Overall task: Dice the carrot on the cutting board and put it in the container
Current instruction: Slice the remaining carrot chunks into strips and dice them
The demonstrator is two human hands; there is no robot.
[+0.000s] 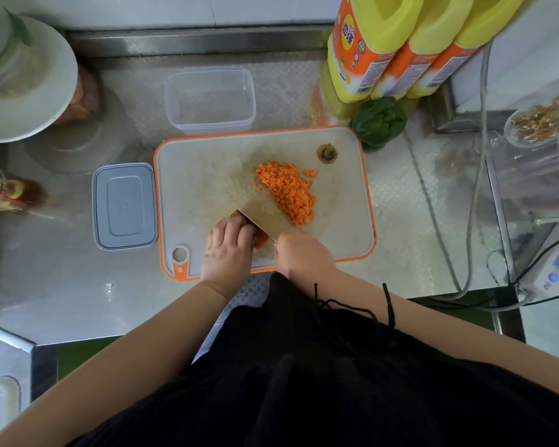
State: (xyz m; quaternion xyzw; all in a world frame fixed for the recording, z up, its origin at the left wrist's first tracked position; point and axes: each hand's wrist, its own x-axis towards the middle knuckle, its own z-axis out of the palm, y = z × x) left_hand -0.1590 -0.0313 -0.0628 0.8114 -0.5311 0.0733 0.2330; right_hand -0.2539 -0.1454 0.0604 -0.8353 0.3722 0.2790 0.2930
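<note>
A pile of diced carrot (288, 191) lies on the orange-rimmed cutting board (207, 175). My left hand (228, 250) holds down the remaining carrot pieces (260, 241) with curled fingers at the board's near edge. My right hand (304, 256) grips the handle of a knife (265, 222), whose blade stands against the carrot beside my left fingers. The cut-off carrot top (327, 153) sits at the board's far right. The clear container (210, 100) stands open behind the board, with nothing in it.
The container's grey lid (124, 206) lies left of the board. Yellow bottles (397, 43) and a green pepper (379, 120) stand at the back right. A white plate (29, 88) is at the back left, and cables (465, 221) run along the right side.
</note>
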